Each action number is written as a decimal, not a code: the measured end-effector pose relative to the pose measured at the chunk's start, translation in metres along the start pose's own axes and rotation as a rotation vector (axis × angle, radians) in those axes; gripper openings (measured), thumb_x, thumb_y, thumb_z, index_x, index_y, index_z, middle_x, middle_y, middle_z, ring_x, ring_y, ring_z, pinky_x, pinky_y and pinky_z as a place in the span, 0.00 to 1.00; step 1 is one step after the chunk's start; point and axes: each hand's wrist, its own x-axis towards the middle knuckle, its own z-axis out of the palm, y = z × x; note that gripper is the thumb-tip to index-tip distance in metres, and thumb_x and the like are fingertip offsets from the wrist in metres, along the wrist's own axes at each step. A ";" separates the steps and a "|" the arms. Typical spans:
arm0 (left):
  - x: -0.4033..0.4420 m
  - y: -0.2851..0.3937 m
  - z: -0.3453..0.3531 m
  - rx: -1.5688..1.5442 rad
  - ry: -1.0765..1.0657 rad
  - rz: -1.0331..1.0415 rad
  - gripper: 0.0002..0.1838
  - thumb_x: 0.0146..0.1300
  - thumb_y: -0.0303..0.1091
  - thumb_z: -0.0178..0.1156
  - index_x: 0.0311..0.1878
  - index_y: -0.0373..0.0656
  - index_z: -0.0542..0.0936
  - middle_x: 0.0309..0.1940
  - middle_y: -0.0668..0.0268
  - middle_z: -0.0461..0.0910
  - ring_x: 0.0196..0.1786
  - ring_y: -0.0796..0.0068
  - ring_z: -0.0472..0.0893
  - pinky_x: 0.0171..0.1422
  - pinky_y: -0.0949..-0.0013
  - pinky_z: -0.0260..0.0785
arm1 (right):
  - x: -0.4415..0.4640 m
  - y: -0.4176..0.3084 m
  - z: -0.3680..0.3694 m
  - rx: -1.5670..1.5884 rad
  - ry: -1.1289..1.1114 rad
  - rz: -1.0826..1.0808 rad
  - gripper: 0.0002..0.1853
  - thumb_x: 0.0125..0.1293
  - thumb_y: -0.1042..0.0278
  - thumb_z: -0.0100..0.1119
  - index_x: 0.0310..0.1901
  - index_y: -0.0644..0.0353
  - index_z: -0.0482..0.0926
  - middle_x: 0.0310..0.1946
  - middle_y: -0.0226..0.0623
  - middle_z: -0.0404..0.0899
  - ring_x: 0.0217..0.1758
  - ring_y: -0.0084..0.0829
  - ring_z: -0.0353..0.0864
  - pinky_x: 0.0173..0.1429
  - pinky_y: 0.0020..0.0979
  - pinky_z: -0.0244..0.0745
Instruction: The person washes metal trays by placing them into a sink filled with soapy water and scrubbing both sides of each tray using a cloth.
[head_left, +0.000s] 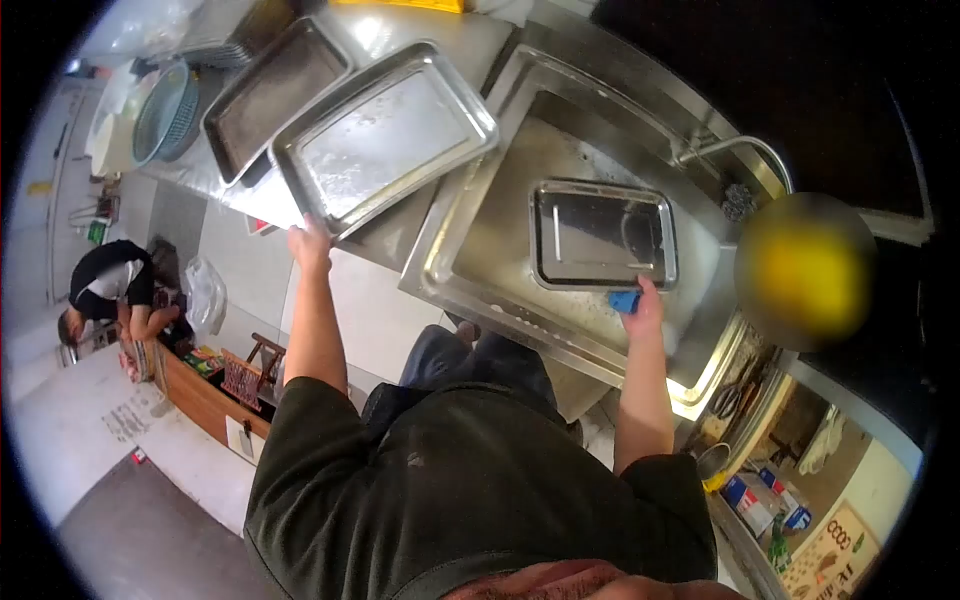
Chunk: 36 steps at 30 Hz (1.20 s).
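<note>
My left hand [311,243] grips the near corner of a large shallow metal tray [385,135], which lies across the counter to the left of the sink. Over the sink [480,240], my right hand [645,308] is closed at the lower edge of a smaller metal tray [600,228], thumb on its rim. A blue sponge [623,301] shows beside that hand, below the tray's edge; the fingers beneath are partly hidden. Cloudy, sudsy water lies in the basin under the smaller tray.
Another dark-bottomed metal tray [270,105] sits partly behind the large one. A faucet [740,147] curves over the sink's far side, near a steel scourer [739,203]. A blue basket [166,113] stands at the left. Another person [115,285] bends over farther left.
</note>
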 end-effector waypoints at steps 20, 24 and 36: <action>-0.068 -0.003 -0.008 -0.218 0.159 -0.212 0.25 0.67 0.44 0.52 0.47 0.24 0.73 0.46 0.40 0.77 0.50 0.47 0.77 0.56 0.55 0.66 | 0.007 -0.014 0.147 -0.050 -0.238 -0.015 0.17 0.62 0.65 0.63 0.50 0.60 0.76 0.46 0.37 0.80 0.50 0.39 0.80 0.56 0.44 0.75; -0.045 -0.030 -0.012 -0.243 0.120 -0.199 0.24 0.67 0.45 0.52 0.44 0.25 0.73 0.41 0.43 0.78 0.45 0.51 0.78 0.52 0.56 0.68 | 0.031 -0.020 0.156 -0.126 -0.283 -0.019 0.19 0.62 0.64 0.63 0.54 0.60 0.75 0.49 0.37 0.79 0.52 0.38 0.79 0.58 0.42 0.74; -0.054 -0.013 -0.106 -0.256 0.122 -0.057 0.18 0.69 0.43 0.54 0.37 0.34 0.72 0.28 0.63 0.75 0.31 0.75 0.73 0.35 0.68 0.68 | 0.037 0.004 0.231 -0.085 -0.365 -0.013 0.27 0.61 0.55 0.68 0.58 0.60 0.73 0.52 0.35 0.76 0.52 0.32 0.77 0.55 0.38 0.74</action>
